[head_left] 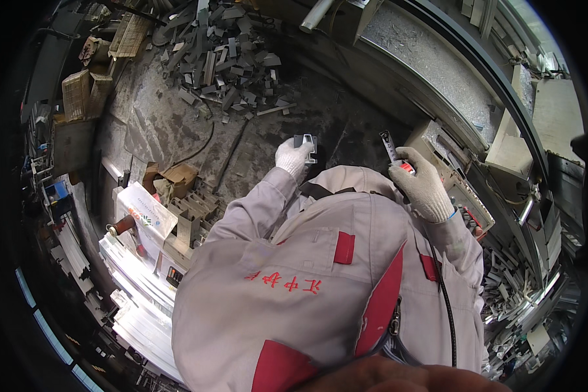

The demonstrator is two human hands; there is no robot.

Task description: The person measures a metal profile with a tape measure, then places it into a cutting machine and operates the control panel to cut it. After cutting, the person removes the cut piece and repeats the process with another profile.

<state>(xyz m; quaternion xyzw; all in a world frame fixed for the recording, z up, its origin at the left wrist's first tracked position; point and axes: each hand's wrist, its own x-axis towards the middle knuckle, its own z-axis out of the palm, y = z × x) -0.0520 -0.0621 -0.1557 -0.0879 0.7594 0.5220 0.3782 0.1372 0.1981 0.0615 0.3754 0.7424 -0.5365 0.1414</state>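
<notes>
Two gloved hands in the action, well apart! Just off centre toward 12 o'clock, the left hand [293, 159] pinches a short metal profile [304, 140], its notched end showing. Over toward 3 o'clock, the right hand [426, 187] is curled around a red-marked tape measure [406, 168], a short run of blade [390, 147] poking out toward 11 o'clock. Below them, a grey jacket [294, 317] with red trim fills 6 o'clock. Farther out, what a heap of metal offcuts [222, 62] at 11 o'clock, sprawled across the stained floor [157, 117]! A white box [134, 201] sits at 9, bright long bars [140, 313] gleam at 8, silvery shavings [431, 75] glitter toward 1:30, and loose metal strips [526, 323] crowd 4 o'clock.
</notes>
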